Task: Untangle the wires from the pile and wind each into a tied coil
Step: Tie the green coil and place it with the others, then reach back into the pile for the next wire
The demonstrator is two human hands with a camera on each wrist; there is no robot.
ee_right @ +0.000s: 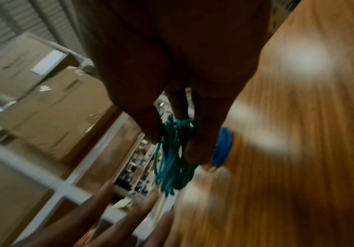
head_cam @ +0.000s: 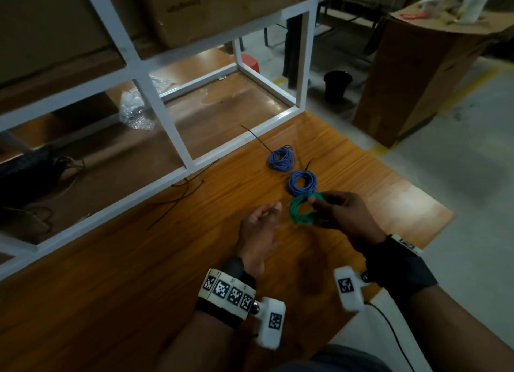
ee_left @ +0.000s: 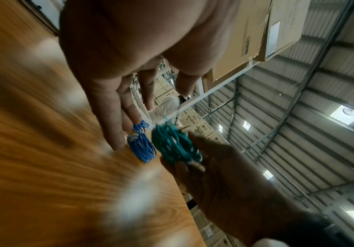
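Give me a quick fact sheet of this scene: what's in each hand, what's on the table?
right hand: holds green coil above the table
left hand: open, holds nothing, beside the green coil
blue coils: two on the table, near and far
loose ties: black, on the table
table: wooden

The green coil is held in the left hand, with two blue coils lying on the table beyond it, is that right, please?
Not quite: the green coil is held in the right hand, not the left. The head view shows it, with the left hand open beside it and holding nothing. The two blue coils do lie on the table beyond it.
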